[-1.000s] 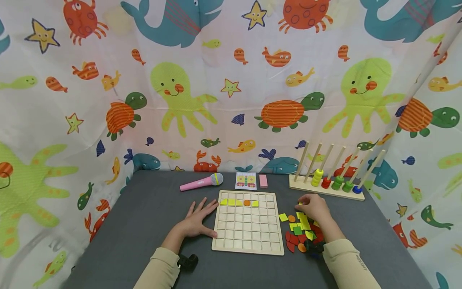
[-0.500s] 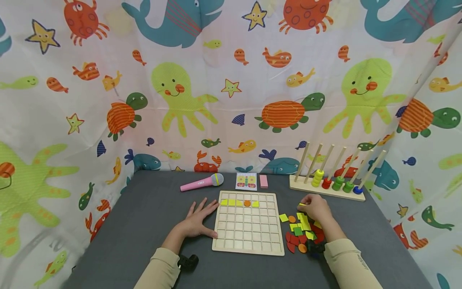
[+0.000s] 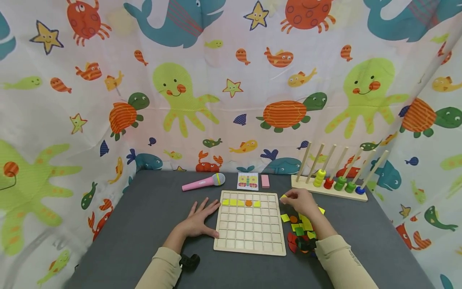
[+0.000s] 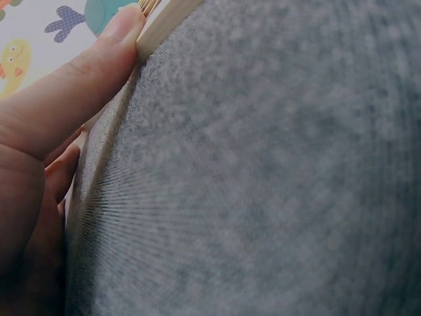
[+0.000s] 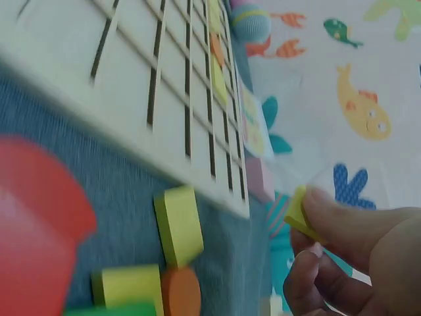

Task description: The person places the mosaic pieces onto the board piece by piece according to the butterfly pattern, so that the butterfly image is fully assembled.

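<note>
Right grip [image 3: 304, 202] pinches yellow tile [image 5: 298, 210]; spread left grip [image 3: 196, 223] touches board [image 3: 249, 235]; sleeve lettering [image 3: 354, 258] illegible.

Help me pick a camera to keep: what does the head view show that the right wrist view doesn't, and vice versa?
Only the head view shows the left hand touching the board, plus both sleeves.
Only the right wrist view shows fingertips curled below the thumb of the right hand, and the thick side of a loose yellow piece.
Both show the board, microphone and held yellow piece.
</note>
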`<control>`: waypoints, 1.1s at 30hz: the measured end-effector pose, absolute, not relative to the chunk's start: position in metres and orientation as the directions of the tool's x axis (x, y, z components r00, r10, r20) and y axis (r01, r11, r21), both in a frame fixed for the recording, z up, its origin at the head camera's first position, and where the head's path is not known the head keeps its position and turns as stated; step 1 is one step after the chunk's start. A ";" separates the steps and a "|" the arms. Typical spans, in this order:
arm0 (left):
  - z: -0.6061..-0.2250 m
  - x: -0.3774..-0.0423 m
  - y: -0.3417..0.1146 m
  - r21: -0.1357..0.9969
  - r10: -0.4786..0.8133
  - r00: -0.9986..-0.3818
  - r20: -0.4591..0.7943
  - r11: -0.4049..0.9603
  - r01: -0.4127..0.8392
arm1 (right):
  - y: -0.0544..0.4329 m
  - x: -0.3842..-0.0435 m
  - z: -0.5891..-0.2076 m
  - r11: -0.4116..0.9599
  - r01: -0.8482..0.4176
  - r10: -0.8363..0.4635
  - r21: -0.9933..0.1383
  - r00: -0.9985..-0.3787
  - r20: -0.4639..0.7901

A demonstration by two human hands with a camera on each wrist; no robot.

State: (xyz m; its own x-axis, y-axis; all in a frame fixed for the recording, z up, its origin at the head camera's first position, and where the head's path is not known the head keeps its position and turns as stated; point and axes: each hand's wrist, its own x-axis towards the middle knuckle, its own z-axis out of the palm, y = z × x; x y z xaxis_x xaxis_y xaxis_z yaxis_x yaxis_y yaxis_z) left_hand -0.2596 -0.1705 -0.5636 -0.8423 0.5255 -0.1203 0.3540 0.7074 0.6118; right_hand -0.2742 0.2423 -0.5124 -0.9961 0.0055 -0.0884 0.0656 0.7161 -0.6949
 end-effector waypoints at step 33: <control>-0.566 -0.261 -0.170 0.616 0.539 -0.834 -0.118 0.699 0.364 | 0.188 -0.297 -0.536 0.731 0.000 -0.069 -0.682 -0.995 -0.074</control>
State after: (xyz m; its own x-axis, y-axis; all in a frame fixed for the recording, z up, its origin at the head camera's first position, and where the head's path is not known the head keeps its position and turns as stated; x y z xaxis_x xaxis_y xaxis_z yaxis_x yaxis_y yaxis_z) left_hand -0.2613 -0.1700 -0.5657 -0.8343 0.5386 -0.1176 0.3642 0.6986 0.6159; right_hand -0.2969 0.1876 -0.5355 -0.9948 -0.0689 -0.0744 0.0004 0.7312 -0.6822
